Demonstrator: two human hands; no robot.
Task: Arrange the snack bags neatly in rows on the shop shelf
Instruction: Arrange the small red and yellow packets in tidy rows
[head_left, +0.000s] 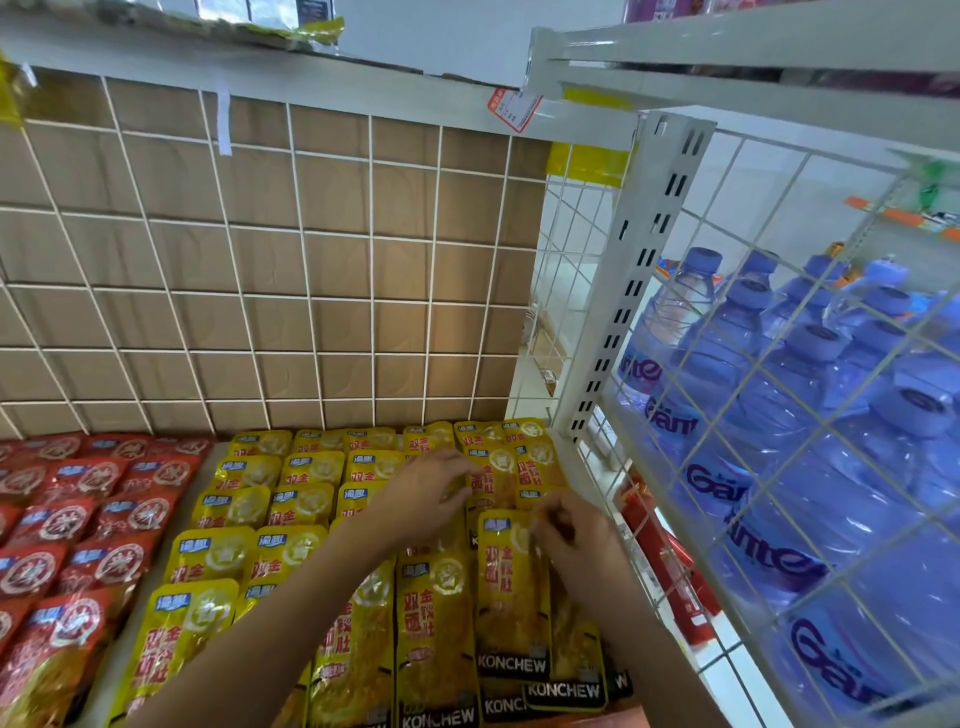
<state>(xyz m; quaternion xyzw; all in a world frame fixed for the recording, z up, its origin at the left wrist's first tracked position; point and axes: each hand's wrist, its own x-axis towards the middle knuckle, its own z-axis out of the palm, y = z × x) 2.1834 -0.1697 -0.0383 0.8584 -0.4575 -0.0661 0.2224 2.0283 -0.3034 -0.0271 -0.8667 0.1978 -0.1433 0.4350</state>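
Yellow snack bags (296, 504) lie in overlapping rows on the white shelf (197, 467), with red snack bags (78, 519) in rows to their left. My left hand (426, 488) rests flat on the yellow bags near the back right, fingers spread. My right hand (566, 535) pinches the top edge of a yellow bag (511, 587) in the right-hand row; this bag lies on top of others marked KONCHEW. Both forearms reach in from the bottom of the view and hide some bags.
A white wire grid over brown board (291, 270) backs the shelf. A slotted white upright (634, 270) and a wire side panel (779, 415) stand to the right, with several blue water bottles (769, 395) behind. Another shelf (363, 88) hangs overhead.
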